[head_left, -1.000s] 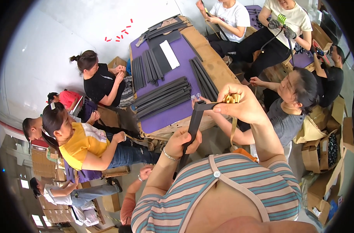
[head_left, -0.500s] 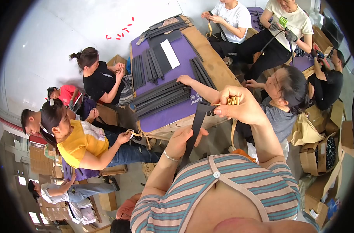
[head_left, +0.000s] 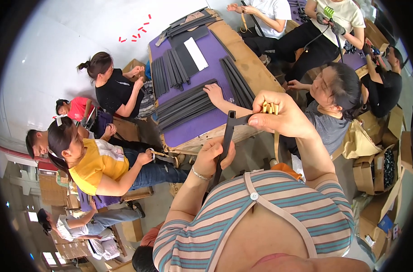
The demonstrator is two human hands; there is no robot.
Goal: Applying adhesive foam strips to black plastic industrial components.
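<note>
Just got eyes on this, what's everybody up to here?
The wearer's left hand grips a black strip, angled upward. The right hand pinches a dark piece by the strip's top end and also holds a folded gold ribbon, one length hanging below. Beyond, a co-worker's hand rests on a pile of black strips on the purple mat.

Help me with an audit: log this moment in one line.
left hand: grips black strip | right hand: holds gold pieces near strip's top | mat: strip pile, co-worker's hand over it
</note>
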